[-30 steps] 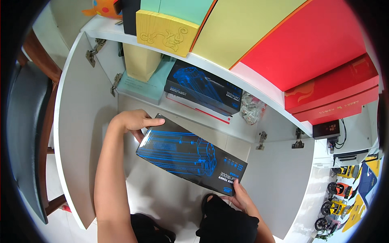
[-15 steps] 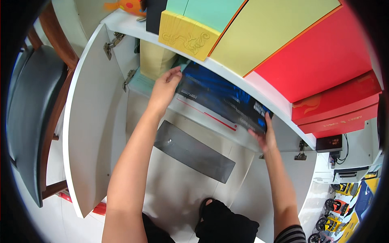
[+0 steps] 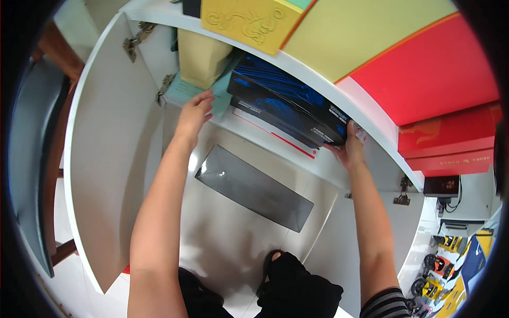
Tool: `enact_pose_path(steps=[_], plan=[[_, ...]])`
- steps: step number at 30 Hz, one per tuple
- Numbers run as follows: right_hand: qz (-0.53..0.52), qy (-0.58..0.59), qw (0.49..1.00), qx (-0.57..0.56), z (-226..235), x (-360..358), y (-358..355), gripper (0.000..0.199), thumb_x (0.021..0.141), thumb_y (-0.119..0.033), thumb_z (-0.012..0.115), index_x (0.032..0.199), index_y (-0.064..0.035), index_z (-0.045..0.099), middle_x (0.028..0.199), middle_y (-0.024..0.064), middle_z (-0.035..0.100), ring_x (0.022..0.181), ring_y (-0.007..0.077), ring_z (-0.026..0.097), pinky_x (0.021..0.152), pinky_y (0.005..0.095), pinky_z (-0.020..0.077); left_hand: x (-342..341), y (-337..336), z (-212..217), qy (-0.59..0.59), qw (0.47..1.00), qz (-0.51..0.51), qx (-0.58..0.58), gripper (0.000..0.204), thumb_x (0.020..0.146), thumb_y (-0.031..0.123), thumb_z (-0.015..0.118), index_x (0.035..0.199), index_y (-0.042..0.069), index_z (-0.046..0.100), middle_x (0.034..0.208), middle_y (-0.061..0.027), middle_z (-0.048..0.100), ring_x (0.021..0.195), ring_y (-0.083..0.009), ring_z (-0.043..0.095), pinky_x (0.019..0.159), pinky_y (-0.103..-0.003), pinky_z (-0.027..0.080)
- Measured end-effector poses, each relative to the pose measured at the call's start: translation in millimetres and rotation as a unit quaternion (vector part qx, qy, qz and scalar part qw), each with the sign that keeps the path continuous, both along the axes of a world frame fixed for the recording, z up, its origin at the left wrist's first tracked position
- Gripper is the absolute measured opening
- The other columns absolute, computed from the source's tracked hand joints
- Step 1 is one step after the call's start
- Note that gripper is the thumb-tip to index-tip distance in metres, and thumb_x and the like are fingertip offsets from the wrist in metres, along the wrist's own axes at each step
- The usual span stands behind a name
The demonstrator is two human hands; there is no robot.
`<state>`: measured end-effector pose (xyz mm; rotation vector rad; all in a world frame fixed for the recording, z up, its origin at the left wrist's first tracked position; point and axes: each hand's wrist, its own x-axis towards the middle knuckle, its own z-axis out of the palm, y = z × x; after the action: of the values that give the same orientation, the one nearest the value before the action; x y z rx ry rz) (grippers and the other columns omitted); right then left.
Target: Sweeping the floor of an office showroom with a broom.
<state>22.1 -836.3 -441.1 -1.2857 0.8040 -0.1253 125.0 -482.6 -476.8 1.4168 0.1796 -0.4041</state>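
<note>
A long black carton with blue streaks (image 3: pixel 286 87) lies inside the low white cabinet, on top of a second black and blue carton (image 3: pixel 270 112). My right hand (image 3: pixel 350 147) grips the right end of the upper carton, thumb on its end and fingers lower down. To the left, my left hand (image 3: pixel 197 114) is off the cartons, its fingers loosely stretched out and nothing in them. It hovers before a pale green flat box (image 3: pixel 191 91) and a cream paper bag (image 3: pixel 199 58). Under the cartons lies a white box with a red stripe (image 3: pixel 275 133).
A dark grey, shiny carton (image 3: pixel 254 188) lies on the floor before the cabinet. The left cabinet door (image 3: pixel 106 159) and the right door (image 3: pixel 366 228) stand wide. Yellow (image 3: pixel 249 21) and red boxes (image 3: pixel 445 138) sit on the cabinet top. A dark chair (image 3: pixel 34 164) is at left.
My left hand has let go of the carton's left end and dropped left. The upper carton now sits squarer over the lower one, with my right hand still at its right end.
</note>
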Motion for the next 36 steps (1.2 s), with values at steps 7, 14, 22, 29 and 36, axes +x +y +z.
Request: enact_pose_path(steps=[7,14,22,29,36], plan=[[-0.075,0.072,0.995,-0.005,-108,-75,-25,0.032,0.083,-0.016,0.044,0.111,-0.0025,0.048,0.111,0.0092,0.049,0.095,0.0216,0.048,0.079,0.0325,0.0425,1,3,-26,0.047,0.999,0.008,0.023,0.035,0.087,0.014,0.038,0.12,0.003,0.041,0.12,-0.0103,0.045,0.106,-0.022,0.046,0.091,-0.031,0.038],[-0.107,0.041,0.993,-0.04,-153,-46,-30,0.042,0.077,-0.003,0.047,0.119,0.0022,0.042,0.111,0.0111,0.049,0.095,0.0196,0.049,0.076,0.0288,0.0433,5,-25,-37,0.124,0.979,0.017,-0.161,0.035,0.084,0.006,0.04,0.117,-0.005,0.04,0.114,-0.016,0.047,0.101,-0.0246,0.05,0.084,-0.028,0.044],[-0.098,0.12,0.987,0.03,-158,-25,-45,0.011,0.069,0.003,0.058,0.078,-0.0021,0.054,0.081,0.0059,0.054,0.07,0.0141,0.054,0.059,0.0229,0.0471,7,-118,-81,0.296,0.884,0.139,-0.334,0.019,0.081,0.002,0.044,0.098,-0.006,0.038,0.104,-0.0193,0.042,0.098,-0.0361,0.045,0.09,-0.045,0.04],[-0.022,0.276,0.961,0.007,-152,-2,-60,0.02,0.067,-0.003,0.067,0.074,-0.0057,0.049,0.07,0.0042,0.047,0.058,0.0159,0.047,0.054,0.0276,0.0483,13,-158,-101,0.304,0.818,0.206,-0.442,0.026,0.074,0.006,0.046,0.099,0.002,0.041,0.101,-0.0148,0.043,0.1,-0.033,0.042,0.096,-0.052,0.027],[-0.009,0.268,0.963,0.013,-149,4,-50,0.022,0.07,-0.002,0.064,0.087,-0.0046,0.05,0.08,0.0064,0.05,0.064,0.0175,0.05,0.06,0.0285,0.0509,-1,-169,-88,0.292,0.816,0.248,-0.433,0.025,0.064,0.002,0.044,0.089,0.004,0.043,0.103,-0.0099,0.04,0.108,-0.0308,0.035,0.097,-0.055,0.022]])
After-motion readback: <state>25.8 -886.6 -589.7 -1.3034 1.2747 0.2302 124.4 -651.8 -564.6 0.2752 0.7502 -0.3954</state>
